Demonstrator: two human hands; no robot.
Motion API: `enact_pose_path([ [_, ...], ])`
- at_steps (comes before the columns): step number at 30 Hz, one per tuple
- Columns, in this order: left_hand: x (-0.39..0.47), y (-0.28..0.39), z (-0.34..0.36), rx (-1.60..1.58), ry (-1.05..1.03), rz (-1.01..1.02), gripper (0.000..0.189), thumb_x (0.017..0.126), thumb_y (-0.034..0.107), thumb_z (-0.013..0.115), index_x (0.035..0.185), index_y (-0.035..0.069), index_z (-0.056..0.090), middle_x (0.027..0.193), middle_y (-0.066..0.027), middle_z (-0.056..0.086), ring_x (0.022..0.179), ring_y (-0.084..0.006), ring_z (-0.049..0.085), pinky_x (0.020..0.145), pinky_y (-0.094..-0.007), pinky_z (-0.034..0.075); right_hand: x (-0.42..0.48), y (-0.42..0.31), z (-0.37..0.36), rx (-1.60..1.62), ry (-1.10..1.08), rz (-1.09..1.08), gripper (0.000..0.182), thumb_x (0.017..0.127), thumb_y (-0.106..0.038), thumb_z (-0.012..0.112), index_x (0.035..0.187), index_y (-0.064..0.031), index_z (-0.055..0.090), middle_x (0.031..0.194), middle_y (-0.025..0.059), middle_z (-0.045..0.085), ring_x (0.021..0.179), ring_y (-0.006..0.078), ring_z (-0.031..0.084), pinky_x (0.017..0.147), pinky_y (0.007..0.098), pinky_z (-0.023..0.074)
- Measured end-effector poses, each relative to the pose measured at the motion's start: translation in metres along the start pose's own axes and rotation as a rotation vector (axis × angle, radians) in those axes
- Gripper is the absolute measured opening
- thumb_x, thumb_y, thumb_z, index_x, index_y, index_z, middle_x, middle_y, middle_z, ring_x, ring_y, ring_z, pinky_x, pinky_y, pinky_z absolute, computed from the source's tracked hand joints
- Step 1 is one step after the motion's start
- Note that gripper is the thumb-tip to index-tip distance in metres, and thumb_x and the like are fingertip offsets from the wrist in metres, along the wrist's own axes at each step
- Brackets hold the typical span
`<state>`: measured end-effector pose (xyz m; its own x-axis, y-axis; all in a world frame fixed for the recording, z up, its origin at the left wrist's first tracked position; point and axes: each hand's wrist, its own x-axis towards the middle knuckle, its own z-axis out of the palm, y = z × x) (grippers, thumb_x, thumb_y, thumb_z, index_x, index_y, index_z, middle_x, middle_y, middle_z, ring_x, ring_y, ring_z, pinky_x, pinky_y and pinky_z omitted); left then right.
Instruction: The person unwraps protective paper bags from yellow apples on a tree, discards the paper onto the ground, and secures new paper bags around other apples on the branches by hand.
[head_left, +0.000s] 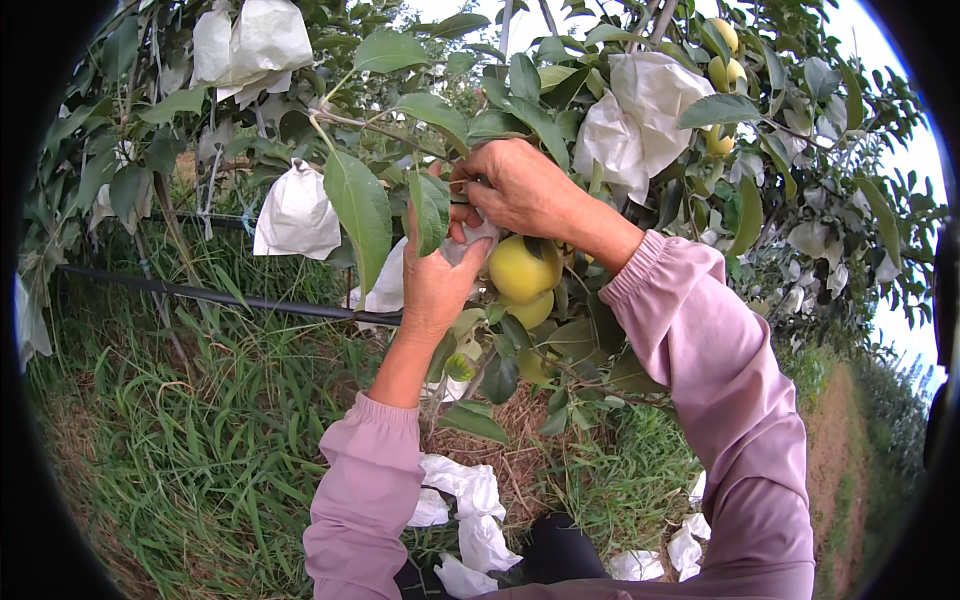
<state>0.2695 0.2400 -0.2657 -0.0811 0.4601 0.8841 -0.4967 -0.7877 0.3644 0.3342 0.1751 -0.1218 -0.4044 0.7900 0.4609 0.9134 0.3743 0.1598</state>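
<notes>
My left hand (435, 289) reaches up from below, its fingers and thumb around a crumpled white paper bag (455, 251). A leaf (430, 212) covers part of those fingers. From the right comes my right hand (517, 184), bent over with its fingertips pinched together at the top of the same bag, close under a branch. Just what lies between these fingertips is partly hidden. Directly beside the bag hangs a yellow-green apple (523, 268), uncovered, with another apple (531, 309) touching it from below.
White paper bags (298, 214) hang left, and more bags (637, 124) hang upper right, near small yellow apples (724, 73). A black hose (225, 297) crosses the left side. Discarded bags (480, 517) lie on the ground by a dark-clad leg (562, 551). Grass (225, 420) surrounds the tree.
</notes>
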Motion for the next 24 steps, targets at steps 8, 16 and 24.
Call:
enact_pose_path([
  [8, 0.014, -0.019, -0.015, -0.173, -0.068, -0.147, 0.076, 0.076, -0.008, 0.064, 0.142, 0.006, 0.028, 0.094, -0.002, 0.055, 0.082, -0.0121, 0.051, 0.081, -0.0286, 0.045, -0.006, 0.002, -0.002, 0.023, 0.098, -0.046, 0.018, 0.079, -0.009, 0.059, 0.089, 0.005, 0.066, 0.069, 0.0238, 0.059, 0.064, 0.0365, 0.06, 0.063, 0.038, 0.0479],
  [16, -0.006, 0.004, -0.006, -0.124, 0.132, -0.081, 0.053, 0.075, -0.005, 0.068, 0.12, 0.003, 0.043, 0.093, -0.0039, 0.056, 0.083, -0.0134, 0.052, 0.078, -0.0278, 0.044, -0.003, 0.002, 0.002, -0.031, 0.104, -0.077, 0.016, 0.08, -0.01, 0.061, 0.084, 0.006, 0.064, 0.07, 0.0219, 0.061, 0.064, 0.0345, 0.061, 0.062, 0.0378, 0.048],
  [24, -0.003, 0.012, -0.005, 0.416, -0.004, 0.067, 0.022, 0.069, -0.004, 0.068, 0.089, 0.001, 0.058, 0.084, -0.0105, 0.056, 0.074, -0.0258, 0.055, 0.069, -0.0361, 0.046, 0.011, 0.042, -0.005, -0.188, -0.244, 0.049, 0.035, 0.065, -0.004, 0.065, 0.099, 0.0028, 0.064, 0.086, 0.0224, 0.066, 0.083, 0.0338, 0.065, 0.072, 0.0376, 0.0505],
])
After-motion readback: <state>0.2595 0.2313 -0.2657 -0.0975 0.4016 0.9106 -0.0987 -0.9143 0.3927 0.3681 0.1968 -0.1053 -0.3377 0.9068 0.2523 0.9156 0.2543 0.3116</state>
